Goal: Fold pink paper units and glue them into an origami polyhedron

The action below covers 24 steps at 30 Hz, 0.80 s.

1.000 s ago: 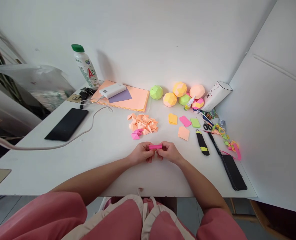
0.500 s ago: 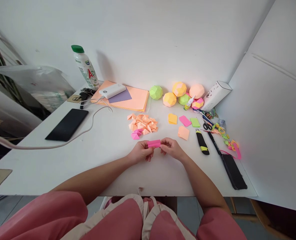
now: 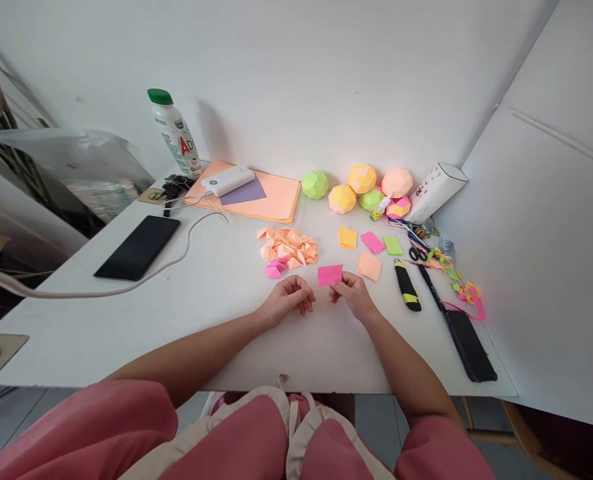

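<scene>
A pink paper piece (image 3: 329,275) is pinched at its lower right corner by my right hand (image 3: 352,294). To its left, my left hand (image 3: 289,298) is apart from the paper, its fingers curled with thumb and fingertips close together; I make out nothing in them. Just beyond the hands lies a pile of folded orange paper pieces (image 3: 287,247), with folded pink pieces (image 3: 276,268) at its near edge. Right of the pile are small stacks of orange-yellow (image 3: 347,238), pink (image 3: 373,242), green (image 3: 393,245) and peach paper (image 3: 369,265).
Faceted paper balls (image 3: 342,199) line the wall. A cutter (image 3: 407,287), scissors (image 3: 417,254) and a black case (image 3: 471,345) lie on the right. A phone (image 3: 137,247), cable, power bank (image 3: 228,181) and bottle (image 3: 176,137) are on the left.
My left hand has let go of the pink paper and drawn slightly away from it. The paper, held by my right hand alone, now shows a wider face and has shifted right.
</scene>
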Tool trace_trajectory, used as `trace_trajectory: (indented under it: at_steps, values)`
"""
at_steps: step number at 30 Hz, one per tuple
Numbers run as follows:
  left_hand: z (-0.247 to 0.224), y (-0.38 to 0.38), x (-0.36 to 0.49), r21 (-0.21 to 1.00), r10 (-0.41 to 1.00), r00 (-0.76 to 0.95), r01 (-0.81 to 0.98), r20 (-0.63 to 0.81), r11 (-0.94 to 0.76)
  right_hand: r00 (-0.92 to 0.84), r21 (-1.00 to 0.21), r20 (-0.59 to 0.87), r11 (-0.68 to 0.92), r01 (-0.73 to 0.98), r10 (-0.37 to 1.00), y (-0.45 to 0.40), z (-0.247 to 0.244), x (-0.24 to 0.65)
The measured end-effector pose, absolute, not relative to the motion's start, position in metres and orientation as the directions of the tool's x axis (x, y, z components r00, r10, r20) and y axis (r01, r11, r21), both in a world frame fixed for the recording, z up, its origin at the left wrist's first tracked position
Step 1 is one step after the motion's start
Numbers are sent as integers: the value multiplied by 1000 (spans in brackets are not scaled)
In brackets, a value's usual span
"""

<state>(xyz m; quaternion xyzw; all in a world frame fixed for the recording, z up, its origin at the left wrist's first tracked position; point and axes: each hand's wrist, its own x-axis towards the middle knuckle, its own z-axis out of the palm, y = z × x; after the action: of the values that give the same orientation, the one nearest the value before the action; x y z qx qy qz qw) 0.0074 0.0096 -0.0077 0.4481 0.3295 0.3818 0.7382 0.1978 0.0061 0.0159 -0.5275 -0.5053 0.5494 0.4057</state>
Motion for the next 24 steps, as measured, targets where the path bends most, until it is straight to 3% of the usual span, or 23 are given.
trace_trajectory:
  at_steps: [6,10,18,24]
  values:
    - [-11,10,10,910,865,491,-306,-101,279,-226,-962,-245,-208,175,943,-2,14,188]
    - [-12,9,10,918,859,503,-291,-93,269,-195,-964,-225,-189,186,955,1,20,191]
    - [-20,5,10,973,856,517,-205,15,106,-216,-923,-379,-384,22,900,7,17,197]
    - [-13,6,7,987,841,541,-139,10,78,-112,-962,-273,-273,14,956,6,17,195]
